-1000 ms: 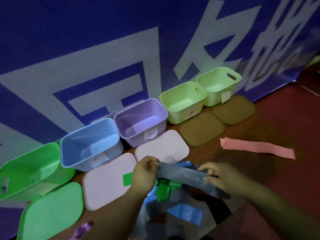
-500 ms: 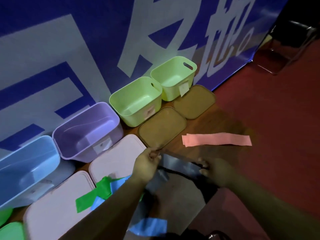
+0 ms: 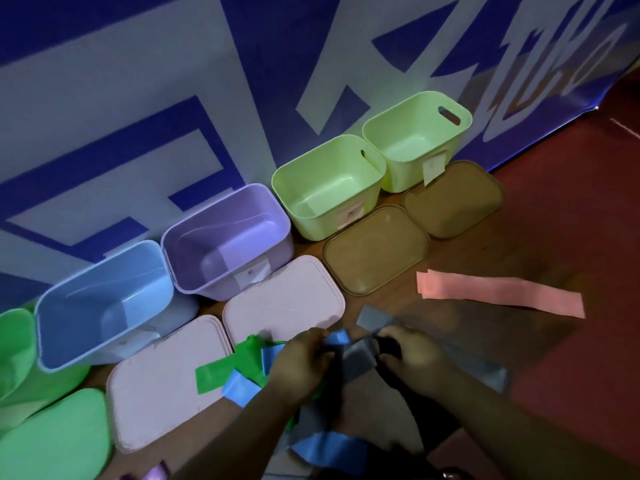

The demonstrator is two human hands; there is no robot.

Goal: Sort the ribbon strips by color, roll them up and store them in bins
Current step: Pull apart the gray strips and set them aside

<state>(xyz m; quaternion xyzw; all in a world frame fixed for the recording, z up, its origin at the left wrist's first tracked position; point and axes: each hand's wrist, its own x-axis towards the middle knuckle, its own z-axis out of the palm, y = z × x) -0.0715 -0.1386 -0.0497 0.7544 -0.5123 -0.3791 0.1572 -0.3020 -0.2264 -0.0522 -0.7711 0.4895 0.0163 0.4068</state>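
Observation:
My left hand (image 3: 300, 365) and my right hand (image 3: 414, 358) both grip a grey ribbon strip (image 3: 356, 363) over a pile of mixed strips. A green strip (image 3: 221, 372) and blue strips (image 3: 239, 388) lie under and left of my left hand. Another blue strip (image 3: 329, 448) lies between my forearms. A pink strip (image 3: 498, 296) lies flat on the floor to the right, apart from the pile. Behind stand a blue bin (image 3: 100, 303), a purple bin (image 3: 228, 237) and two light green bins (image 3: 325, 185) (image 3: 415, 136), all showing bare insides.
A green bin (image 3: 14, 348) sits at the left edge. Lids lie in front of the bins: one green (image 3: 55, 434), two pink (image 3: 156, 379) (image 3: 284, 296), two brown (image 3: 377, 251) (image 3: 453, 199). A blue-and-white banner (image 3: 173, 81) forms the back wall. Red floor (image 3: 571, 202) spreads right.
My hands have drawn closer together on the grey strip and dropped lower onto the pile. The view has swung back left, showing more of the blue and green bins.

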